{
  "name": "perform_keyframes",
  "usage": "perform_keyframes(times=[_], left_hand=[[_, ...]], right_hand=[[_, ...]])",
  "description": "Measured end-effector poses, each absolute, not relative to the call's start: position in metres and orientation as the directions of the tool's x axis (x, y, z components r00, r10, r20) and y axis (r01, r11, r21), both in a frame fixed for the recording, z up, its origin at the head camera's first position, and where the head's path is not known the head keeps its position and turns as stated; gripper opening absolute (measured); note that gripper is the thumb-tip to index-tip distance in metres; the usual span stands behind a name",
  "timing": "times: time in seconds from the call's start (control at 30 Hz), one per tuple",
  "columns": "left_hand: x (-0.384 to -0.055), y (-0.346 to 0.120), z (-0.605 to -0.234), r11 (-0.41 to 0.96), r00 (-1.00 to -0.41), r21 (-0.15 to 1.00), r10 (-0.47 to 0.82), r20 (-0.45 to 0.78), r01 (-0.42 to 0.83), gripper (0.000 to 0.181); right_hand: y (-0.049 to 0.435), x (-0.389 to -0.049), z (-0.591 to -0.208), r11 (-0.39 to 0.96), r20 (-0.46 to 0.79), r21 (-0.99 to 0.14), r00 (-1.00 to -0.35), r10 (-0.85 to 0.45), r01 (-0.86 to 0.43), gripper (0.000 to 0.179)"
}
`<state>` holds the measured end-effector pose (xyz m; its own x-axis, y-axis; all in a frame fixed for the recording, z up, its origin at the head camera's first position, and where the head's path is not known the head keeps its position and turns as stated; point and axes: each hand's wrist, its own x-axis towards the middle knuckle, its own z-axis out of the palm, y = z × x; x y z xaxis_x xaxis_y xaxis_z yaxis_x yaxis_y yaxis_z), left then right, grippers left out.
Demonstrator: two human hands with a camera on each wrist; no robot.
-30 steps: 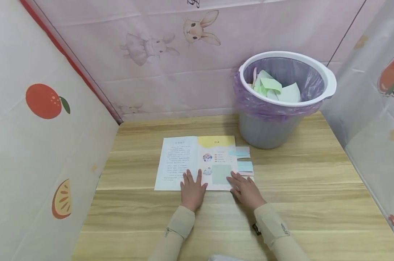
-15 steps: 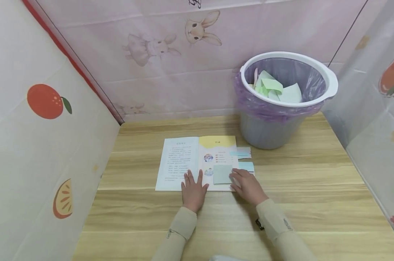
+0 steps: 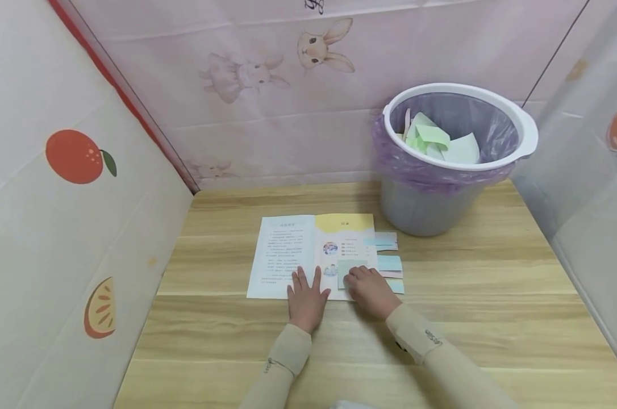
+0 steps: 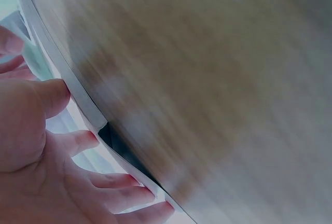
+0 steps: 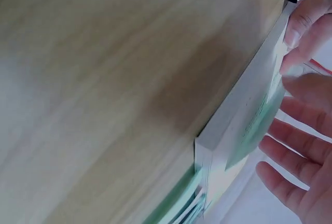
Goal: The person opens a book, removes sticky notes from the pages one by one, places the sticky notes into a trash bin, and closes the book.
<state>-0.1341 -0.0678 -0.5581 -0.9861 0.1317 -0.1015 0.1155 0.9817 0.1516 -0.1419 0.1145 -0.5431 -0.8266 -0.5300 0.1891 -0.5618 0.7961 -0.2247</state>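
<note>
An open booklet lies on the table, with printed text on its left page. A pale green sticky note sits on the right page. My left hand rests with spread fingers on the booklet's lower edge near the fold; the left wrist view shows its fingers reaching over that edge. My right hand covers the lower right of the sticky note. In the right wrist view, its loosely spread fingers and thumb are right at the green note.
Several blue and pink paper tabs stick out past the booklet's right side. Behind them on the wooden table stands a grey bin with a purple liner and scraps of paper inside. Printed cloth walls enclose the table.
My right hand has moved left from the sticky note's right edge to over its lower part, uncovering more of the tabs. The left hand stays in place on the booklet.
</note>
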Motion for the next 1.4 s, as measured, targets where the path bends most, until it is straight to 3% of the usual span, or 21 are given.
perform_keyframes(times=[0.5,0.8,1.4], left_hand=[[-0.134,-0.068,-0.558,0.984,-0.986,0.134,0.128,-0.107,0.114,0.062],[-0.135,-0.068,-0.560,0.983,-0.985,0.150,0.120,-0.121,0.102,0.062],[-0.136,-0.070,-0.556,0.980,-0.982,0.174,0.122,-0.146,0.096,0.061]], right_hand=[[0.105,-0.144,-0.545,0.817,0.146,-0.151,-0.830,-0.539,-0.557,0.036],[0.103,-0.156,-0.538,0.870,0.207,-0.107,-0.867,-0.454,-0.482,0.019],[0.124,-0.164,-0.533,0.914,0.363,-0.199,-0.893,-0.266,-0.353,0.009]])
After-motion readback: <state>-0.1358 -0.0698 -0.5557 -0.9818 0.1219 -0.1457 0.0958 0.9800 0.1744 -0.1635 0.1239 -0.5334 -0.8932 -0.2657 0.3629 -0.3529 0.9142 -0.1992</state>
